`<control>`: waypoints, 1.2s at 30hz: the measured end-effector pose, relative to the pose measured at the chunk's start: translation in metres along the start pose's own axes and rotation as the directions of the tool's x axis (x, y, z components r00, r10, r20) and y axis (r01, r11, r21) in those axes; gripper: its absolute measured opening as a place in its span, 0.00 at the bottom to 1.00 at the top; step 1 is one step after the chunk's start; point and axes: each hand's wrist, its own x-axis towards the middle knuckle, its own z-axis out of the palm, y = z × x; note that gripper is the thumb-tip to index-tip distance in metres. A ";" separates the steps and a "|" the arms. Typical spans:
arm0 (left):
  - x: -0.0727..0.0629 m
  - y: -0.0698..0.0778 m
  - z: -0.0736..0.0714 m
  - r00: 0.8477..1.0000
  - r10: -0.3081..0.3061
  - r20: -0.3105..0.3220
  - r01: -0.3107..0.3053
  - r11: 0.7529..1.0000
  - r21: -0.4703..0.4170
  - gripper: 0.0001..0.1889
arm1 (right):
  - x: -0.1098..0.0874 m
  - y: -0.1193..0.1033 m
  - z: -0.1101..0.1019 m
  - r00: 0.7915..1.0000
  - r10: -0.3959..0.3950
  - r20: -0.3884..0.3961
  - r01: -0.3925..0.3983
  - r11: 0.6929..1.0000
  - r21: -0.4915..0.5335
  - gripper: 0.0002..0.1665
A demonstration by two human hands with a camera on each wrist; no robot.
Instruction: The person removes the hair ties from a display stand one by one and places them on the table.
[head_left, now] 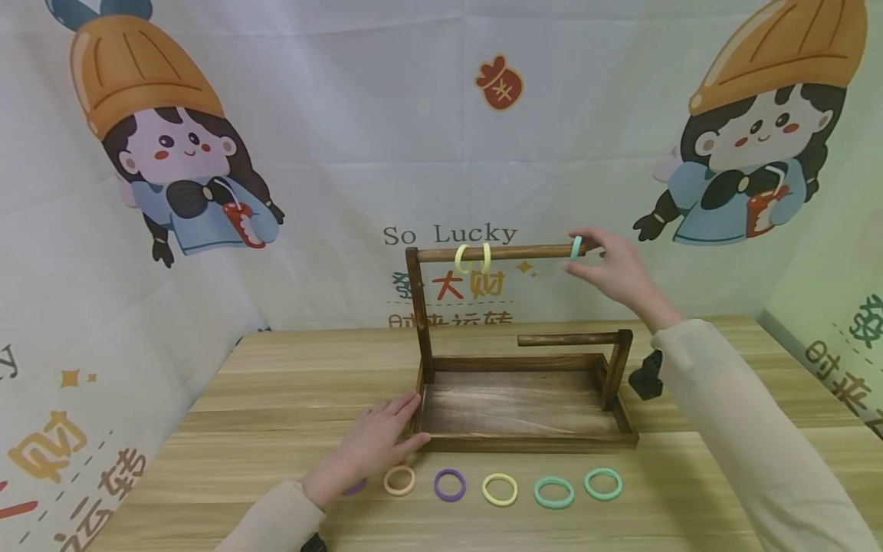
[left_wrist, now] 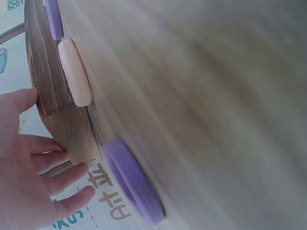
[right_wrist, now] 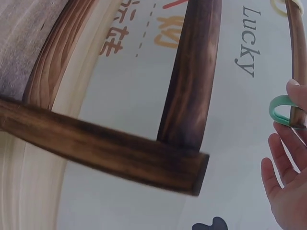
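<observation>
A dark wooden stand (head_left: 524, 442) with a tray base carries a long upper bar and a shorter lower bar. My right hand (head_left: 614, 268) pinches a mint green hair tie (head_left: 576, 247) between thumb and fingers, and the tie sits around the free right end of the upper bar (right_wrist: 298, 52). Two pale yellow hair ties (head_left: 486, 258) hang farther left on that bar. My left hand (head_left: 375, 437) rests against the left end of the tray, its fingers fairly straight, as the left wrist view also shows.
Along the front of the stand lies a row of hair ties: a purple one (left_wrist: 134, 182) partly behind my left hand, a peach one (head_left: 399, 481), another purple (head_left: 450, 485), a yellow (head_left: 500, 490) and two mint green (head_left: 554, 492). The lower bar (head_left: 569, 339) points left. A black object (head_left: 646, 376) stands behind my right sleeve.
</observation>
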 end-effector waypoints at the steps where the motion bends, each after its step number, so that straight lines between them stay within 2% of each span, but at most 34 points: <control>1: 0.000 0.000 0.000 1.000 0.000 0.000 0.000 1.000 0.000 0.34 | -0.001 0.001 -0.001 1.000 0.004 -0.004 -0.004 1.000 -0.001 0.27; 18: 0.000 0.000 0.000 1.000 -0.001 0.011 0.001 1.000 -0.007 0.34 | -0.012 0.012 -0.011 0.997 0.064 -0.031 -0.062 0.997 0.044 0.27; 24: 0.000 -0.001 0.001 1.000 0.001 0.009 -0.001 1.000 0.003 0.34 | -0.017 0.015 -0.015 0.998 0.041 -0.045 -0.040 0.999 0.029 0.25; 31: 0.000 0.000 0.001 1.000 0.004 0.003 -0.004 1.000 -0.001 0.34 | -0.024 0.019 -0.019 1.000 0.024 -0.010 -0.024 1.000 -0.003 0.27; 36: 0.000 0.000 0.000 1.000 0.005 -0.001 -0.005 1.000 -0.011 0.34 | -0.028 0.021 -0.022 1.000 0.001 -0.014 -0.001 1.000 -0.017 0.28</control>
